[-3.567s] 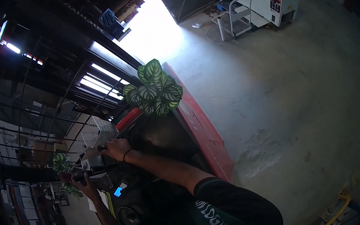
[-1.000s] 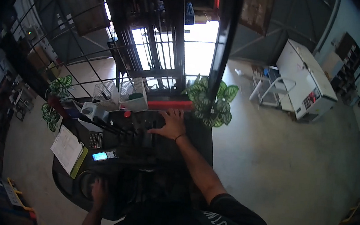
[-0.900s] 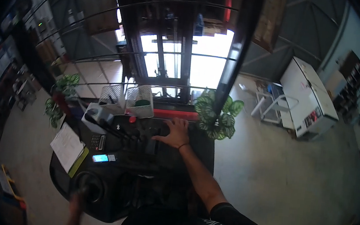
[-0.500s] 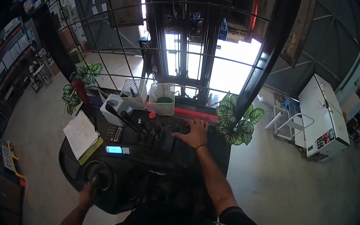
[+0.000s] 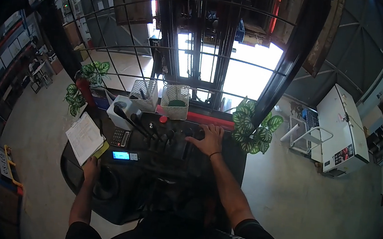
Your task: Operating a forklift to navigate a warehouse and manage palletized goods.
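Note:
My left hand (image 5: 91, 168) is closed at the upper left side of the black steering wheel (image 5: 108, 194), by the lower corner of a clipboard (image 5: 84, 140) with papers and a yellow-green edge. Its fingertips and the exact grip are partly hidden. On the right of the dark console, my right hand (image 5: 209, 141) curves its fingers over a short black control lever (image 5: 198, 133), thumb stretched out to the left. Several longer black levers (image 5: 140, 126) stand left of it, nearer the middle. A lit display (image 5: 121, 155) and a calculator (image 5: 120, 137) lie between the levers and the wheel.
White baskets (image 5: 174, 102) and a white box (image 5: 123, 114) stand along the console's far edge, near a red cap (image 5: 163, 119). Leafy plants (image 5: 255, 126) flank it. Beyond are a metal grille and mast. At right, a white trolley (image 5: 310, 135) stands beside a large white cabinet (image 5: 345, 128).
My left hand has moved up and slightly left around the steering wheel, reaching the clipboard's lower corner. My right hand stays at the lever. The view has shifted slightly.

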Available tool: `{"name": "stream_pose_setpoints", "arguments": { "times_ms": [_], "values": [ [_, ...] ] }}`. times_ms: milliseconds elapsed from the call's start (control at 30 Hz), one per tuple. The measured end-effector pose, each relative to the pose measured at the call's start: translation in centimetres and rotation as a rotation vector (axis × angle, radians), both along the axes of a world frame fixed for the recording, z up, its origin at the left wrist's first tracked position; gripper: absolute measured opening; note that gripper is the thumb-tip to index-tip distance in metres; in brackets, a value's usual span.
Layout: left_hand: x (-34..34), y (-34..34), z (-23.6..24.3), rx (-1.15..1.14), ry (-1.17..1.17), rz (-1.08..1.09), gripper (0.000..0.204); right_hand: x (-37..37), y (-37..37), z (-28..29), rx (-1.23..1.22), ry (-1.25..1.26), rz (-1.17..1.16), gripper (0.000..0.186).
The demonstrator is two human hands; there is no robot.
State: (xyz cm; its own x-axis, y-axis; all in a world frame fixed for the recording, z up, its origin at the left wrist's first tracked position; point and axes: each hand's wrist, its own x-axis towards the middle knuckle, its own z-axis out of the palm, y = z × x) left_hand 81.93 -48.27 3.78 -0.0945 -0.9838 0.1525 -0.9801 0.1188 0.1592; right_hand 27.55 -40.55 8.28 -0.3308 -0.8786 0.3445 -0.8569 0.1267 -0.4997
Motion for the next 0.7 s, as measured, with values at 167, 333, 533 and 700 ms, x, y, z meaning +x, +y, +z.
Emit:
{"name": "stream_pose_setpoints", "arguments": {
  "times_ms": [167, 333, 533, 700],
  "values": [
    [-1.1, 0.5, 0.7, -0.034, 0.054, -0.033, 0.029, 0.1, 0.2, -0.2, -0.041, 0.034, -0.011, 0.090],
    [-1.4, 0.8, 1.2, -0.018, 0.057, -0.035, 0.028, -0.1, -0.1, 0.3, -0.008, 0.024, -0.019, 0.089],
    [-0.9, 2.2, 1.3, -0.020, 0.048, 0.001, 0.030, 0.3, 0.5, 0.3, 0.004, 0.033, 0.005, 0.091],
    [-1.4, 2.2, 1.4, -0.019, 0.018, -0.014, 0.032, -0.2, 0.7, -0.1, 0.005, 0.023, 0.026, 0.093]
  ]
}}
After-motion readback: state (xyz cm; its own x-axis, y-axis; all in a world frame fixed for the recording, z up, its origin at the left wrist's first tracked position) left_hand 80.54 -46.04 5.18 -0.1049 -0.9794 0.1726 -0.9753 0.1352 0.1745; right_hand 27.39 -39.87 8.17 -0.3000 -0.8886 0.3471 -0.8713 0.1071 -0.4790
